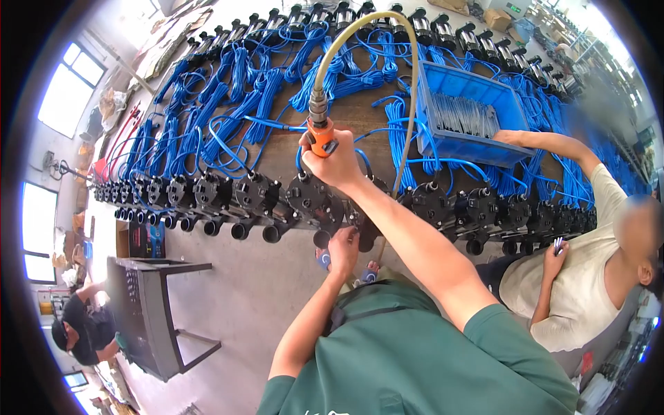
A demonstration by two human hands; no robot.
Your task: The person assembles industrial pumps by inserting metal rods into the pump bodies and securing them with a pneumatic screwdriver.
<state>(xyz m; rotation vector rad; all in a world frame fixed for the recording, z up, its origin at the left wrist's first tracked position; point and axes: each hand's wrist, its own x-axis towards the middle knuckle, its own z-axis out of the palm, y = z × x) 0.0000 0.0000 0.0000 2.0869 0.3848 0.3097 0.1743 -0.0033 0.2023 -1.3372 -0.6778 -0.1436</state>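
Because the long workbench (pixel 346 117) runs across the whole view, the black pump-like units (pixel 256 194) stand in a packed row along its near edge, outlets facing the floor side, so that each can be reached from the standing position without leaning over the coils of blue cable (pixel 228 104) laid out behind them. A second row of the same units lines the far edge, and a blue plastic crate (pixel 470 90) sits on the bench to the right, tilted among the cables, where a co-worker's arm (pixel 546 142) rests against its side. Hanging down from above, a pale air hose (pixel 360 31) arcs over the bench and feeds the orange-bodied pneumatic driver (pixel 320 131), which is held upright with its tip pointing down at one unit near the middle of the near row. The right hand (pixel 335 162) is wrapped firmly around the driver's body, the forearm stretched forward and raised from the shoulder, wrist bent slightly downward. Well below it, the left hand (pixel 342 249) reaches up with the elbow bent, its fingers closed around the underside of that same unit, seemingly bracing it at the bench edge.
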